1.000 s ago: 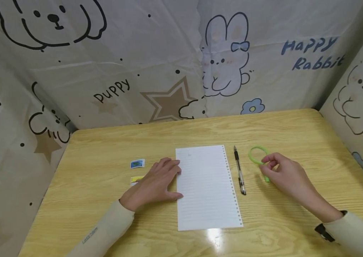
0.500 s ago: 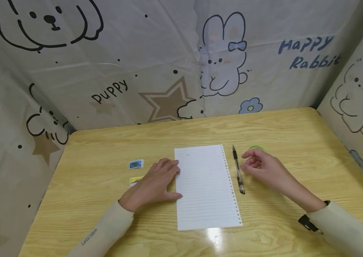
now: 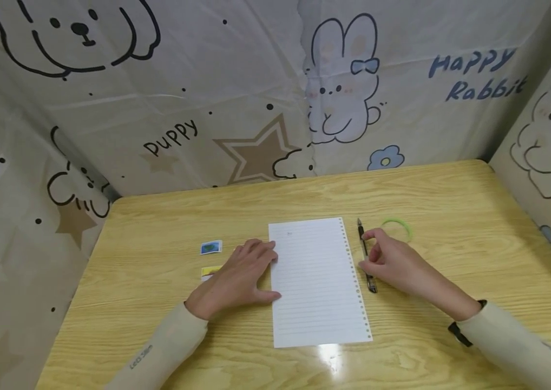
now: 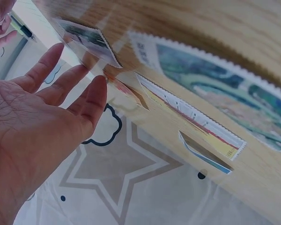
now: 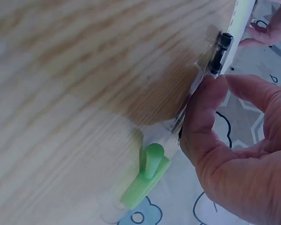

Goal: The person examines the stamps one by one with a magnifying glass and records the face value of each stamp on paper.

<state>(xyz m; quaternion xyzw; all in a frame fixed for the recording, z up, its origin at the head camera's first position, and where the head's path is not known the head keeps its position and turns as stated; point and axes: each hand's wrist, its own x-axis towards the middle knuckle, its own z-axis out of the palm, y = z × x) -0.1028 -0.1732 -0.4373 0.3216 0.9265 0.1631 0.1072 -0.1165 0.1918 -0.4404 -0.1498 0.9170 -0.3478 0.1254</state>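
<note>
My left hand (image 3: 236, 279) rests with spread fingers at the left edge of a lined loose-leaf sheet (image 3: 316, 281). Beside it lie a blue postage stamp (image 3: 211, 247) and a yellow one (image 3: 209, 271), partly covered by the hand. More stamps, such as a green one (image 4: 225, 93), show in the left wrist view. Right of the sheet, my right hand (image 3: 397, 262) reaches over a black clear-barrelled pen (image 3: 371, 284), thumb and index fingertips right at the barrel and apart along it. The pen lies flat. Behind that hand is a green-rimmed magnifying glass (image 3: 399, 221), its handle hidden in the head view.
The wooden table (image 3: 178, 216) carries all of these. Its back edge meets a patterned cloth wall (image 3: 183, 70), with more cloth at both sides. A black band (image 3: 460, 333) sits at the right sleeve's cuff.
My right hand has moved left from the magnifying glass, which it was touching, to the pen. The left hand and the sheet have stayed put.
</note>
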